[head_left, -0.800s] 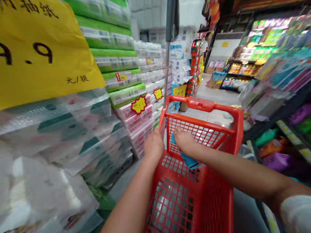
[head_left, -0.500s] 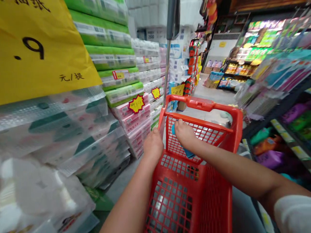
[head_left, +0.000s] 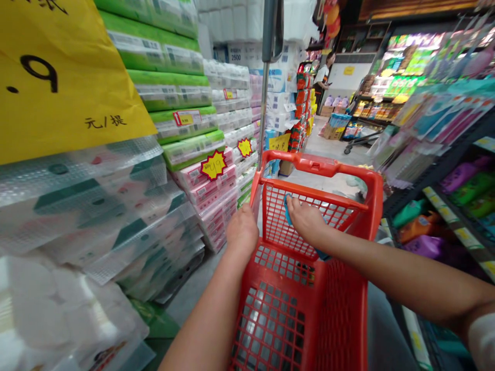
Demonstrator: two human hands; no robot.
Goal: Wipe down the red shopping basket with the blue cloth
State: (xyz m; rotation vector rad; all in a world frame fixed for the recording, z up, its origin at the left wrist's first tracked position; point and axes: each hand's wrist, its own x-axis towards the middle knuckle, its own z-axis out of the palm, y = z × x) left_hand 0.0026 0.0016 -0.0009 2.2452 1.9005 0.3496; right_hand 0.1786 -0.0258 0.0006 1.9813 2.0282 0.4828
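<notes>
Right hand (head_left: 305, 219) and blue cloth (head_left: 286, 211) sit farther right along the mesh panel (head_left: 309, 192) than in the earlier frame. Red basket (head_left: 346, 309): opening turned toward the wearer, which leaves its interior within reach. Grey handle (head_left: 270, 31): raised on its pole beside the rim, clear of the opening. Left hand (head_left: 243, 229): fingers closed on the left rim, presumably for steadiness. Right-hand fingers: bunched around the cloth, inside the basket, apparently pressing it to the panel.
</notes>
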